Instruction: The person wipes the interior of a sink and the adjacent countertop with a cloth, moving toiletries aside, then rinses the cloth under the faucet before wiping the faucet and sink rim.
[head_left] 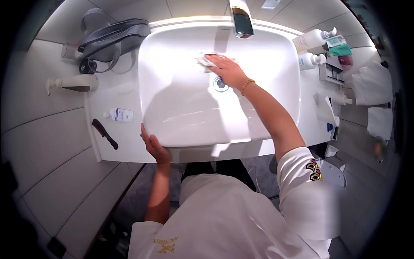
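My right hand (231,72) reaches into the white sink basin (172,95) and presses a crumpled white cloth (207,62) against its far inner wall, fingers over it. The cloth's underside is hidden, and its outline is slightly blurred. Below the hand sits the round metal drain (221,84). My left hand (155,149) lies at the basin's near left corner, fingers stretched along the outer side and holding nothing. A beaded bracelet circles my right wrist.
The faucet (242,23) overhangs the far rim. On the left are a grey bag (114,41), a hair dryer (75,83), a small white packet (122,115) and a dark comb (105,134). Pump bottles (311,60) and a small drawer box (332,74) line the right.
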### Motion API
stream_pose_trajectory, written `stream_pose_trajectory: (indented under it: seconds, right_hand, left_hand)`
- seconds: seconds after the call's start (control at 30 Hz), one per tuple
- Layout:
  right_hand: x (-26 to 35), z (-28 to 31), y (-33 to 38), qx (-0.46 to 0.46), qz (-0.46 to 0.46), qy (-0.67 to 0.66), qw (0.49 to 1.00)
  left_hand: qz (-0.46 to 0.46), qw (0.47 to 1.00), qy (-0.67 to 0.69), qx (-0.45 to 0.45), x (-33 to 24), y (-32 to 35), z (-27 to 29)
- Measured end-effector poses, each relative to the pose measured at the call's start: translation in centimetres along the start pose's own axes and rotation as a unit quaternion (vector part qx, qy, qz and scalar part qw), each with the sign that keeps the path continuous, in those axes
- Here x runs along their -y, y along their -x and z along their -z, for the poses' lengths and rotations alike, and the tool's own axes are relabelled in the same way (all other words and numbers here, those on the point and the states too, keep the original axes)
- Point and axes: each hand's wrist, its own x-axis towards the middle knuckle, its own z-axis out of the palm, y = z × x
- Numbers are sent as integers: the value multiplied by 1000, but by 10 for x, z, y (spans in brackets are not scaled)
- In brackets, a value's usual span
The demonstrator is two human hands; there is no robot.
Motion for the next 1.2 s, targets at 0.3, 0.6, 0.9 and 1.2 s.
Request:
stream_pose_trajectory:
  seconds: [0.3,0.6,0.9,1.2]
  right_hand:
    - [-57,53,119,71,-120,124,983]
    - [-66,106,96,136,-125,-167,968]
    - [15,51,143,254,-24,-342,904]
    - [33,40,46,98,36,-270,957]
  left_hand:
    - [-15,1000,-11,8,-4,-1,-2]
    - [-31,999,-21,-7,6,-1,0]
    - [-20,1000,-6,-16,17,-1,1]
    - [-24,999,16,-26,22,1,0]
